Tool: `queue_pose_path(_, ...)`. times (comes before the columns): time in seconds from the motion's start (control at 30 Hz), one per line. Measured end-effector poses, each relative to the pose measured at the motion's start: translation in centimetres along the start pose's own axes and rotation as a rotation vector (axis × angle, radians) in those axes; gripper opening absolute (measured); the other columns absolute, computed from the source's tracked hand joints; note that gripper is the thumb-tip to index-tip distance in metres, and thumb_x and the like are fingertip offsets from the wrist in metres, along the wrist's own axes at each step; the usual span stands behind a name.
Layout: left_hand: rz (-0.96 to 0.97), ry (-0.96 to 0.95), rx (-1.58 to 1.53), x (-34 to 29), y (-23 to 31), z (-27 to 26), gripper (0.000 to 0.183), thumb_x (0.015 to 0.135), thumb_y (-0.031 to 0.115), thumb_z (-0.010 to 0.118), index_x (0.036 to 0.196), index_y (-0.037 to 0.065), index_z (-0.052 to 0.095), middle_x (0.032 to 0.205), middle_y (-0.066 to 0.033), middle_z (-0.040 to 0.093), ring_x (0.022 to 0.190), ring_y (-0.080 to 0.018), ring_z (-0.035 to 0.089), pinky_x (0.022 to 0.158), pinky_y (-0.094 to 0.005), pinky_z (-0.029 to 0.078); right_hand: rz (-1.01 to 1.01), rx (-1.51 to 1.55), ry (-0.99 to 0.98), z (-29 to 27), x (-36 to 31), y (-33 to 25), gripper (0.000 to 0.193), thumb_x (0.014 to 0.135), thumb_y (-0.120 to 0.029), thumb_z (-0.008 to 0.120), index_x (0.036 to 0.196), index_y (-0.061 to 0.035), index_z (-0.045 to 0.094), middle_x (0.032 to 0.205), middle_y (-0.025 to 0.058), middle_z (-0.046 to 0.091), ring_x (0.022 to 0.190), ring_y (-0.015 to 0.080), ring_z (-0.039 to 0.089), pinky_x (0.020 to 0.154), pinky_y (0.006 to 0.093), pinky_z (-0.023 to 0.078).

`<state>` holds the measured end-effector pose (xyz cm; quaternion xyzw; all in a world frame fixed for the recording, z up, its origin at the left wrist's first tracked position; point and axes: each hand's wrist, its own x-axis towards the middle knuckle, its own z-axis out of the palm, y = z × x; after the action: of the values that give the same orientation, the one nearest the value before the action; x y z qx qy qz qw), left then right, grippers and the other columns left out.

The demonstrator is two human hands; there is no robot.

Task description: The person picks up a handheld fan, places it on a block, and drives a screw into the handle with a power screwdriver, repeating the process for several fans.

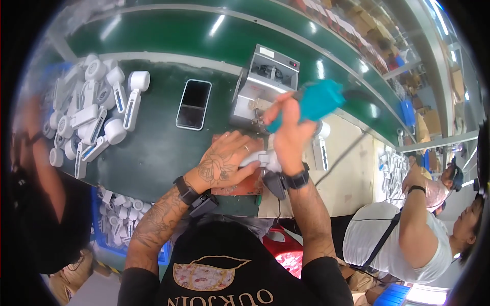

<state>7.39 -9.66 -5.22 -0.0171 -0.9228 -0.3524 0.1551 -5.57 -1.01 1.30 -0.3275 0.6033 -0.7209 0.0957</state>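
My left hand (224,159) presses down on a white handheld fan (263,159), its fingers curled over it on a reddish-brown mat (237,187). My right hand (292,135) is wrapped round a teal electric screwdriver (320,101), slightly smeared by motion. The tool is tilted, with its tip end toward a grey screw feeder (245,99) just beyond my hands. Part of the fan is hidden beneath my left fingers, and the screwdriver's tip is not clearly visible. Another white fan (320,150) lies right of my right hand on a beige board (349,178).
White handheld fans (89,112) are heaped at the left of the green table. A phone (194,104) lies between them and the feeder. More white parts fill a blue crate (120,219) below the table's edge. Co-workers sit on both sides; a dark cable crosses the board.
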Motion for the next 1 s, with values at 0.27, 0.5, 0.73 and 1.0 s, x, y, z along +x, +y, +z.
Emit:
queue_pose_path(0.27,0.031,0.053,0.005,0.4,0.1,0.5,0.037,0.089,0.029,0.067,0.120,0.011,0.066,0.113,-0.0064,0.063,0.103,-0.0290,0.055,0.095,-0.0431,0.042,0.006,0.049,0.027,-4.2,-5.6,-1.9,0.058,0.094,-0.053,0.064,0.106,0.0038,0.055,0.066,0.0087,0.055,0.058,0.0187,0.054,0.054,0.0316,0.044)
queue_pose_path(0.5,0.013,0.038,0.005,0.1,0.1,0.8,0.037,0.088,0.029,0.068,0.119,0.010,0.067,0.116,-0.0059,0.063,0.104,-0.0282,0.055,0.094,-0.0420,0.042,0.030,0.058,0.042,-3.8,-6.6,-0.6,0.054,0.094,-0.051,0.064,0.103,0.0021,0.054,0.066,0.0089,0.055,0.059,0.0189,0.055,0.056,0.0322,0.045)
queue_pose_path(0.73,0.012,0.008,0.032,0.4,0.1,0.3,0.038,0.087,0.027,0.067,0.121,0.009,0.066,0.119,-0.0071,0.062,0.105,-0.0289,0.056,0.094,-0.0431,0.042,-0.016,0.138,-0.024,-3.2,-6.9,0.5,0.044,0.095,-0.044,0.065,0.095,-0.0020,0.051,0.069,0.0075,0.054,0.060,0.0178,0.054,0.056,0.0321,0.046)
queue_pose_path(1.0,0.131,0.053,-0.003,-0.1,0.1,0.2,0.039,0.086,0.029,0.069,0.117,0.005,0.065,0.125,-0.0086,0.060,0.110,-0.0292,0.055,0.093,-0.0417,0.044,0.035,0.143,0.120,-4.7,-8.1,1.2,0.041,0.098,-0.042,0.061,0.101,-0.0017,0.054,0.069,0.0065,0.053,0.061,0.0187,0.053,0.057,0.0325,0.045)
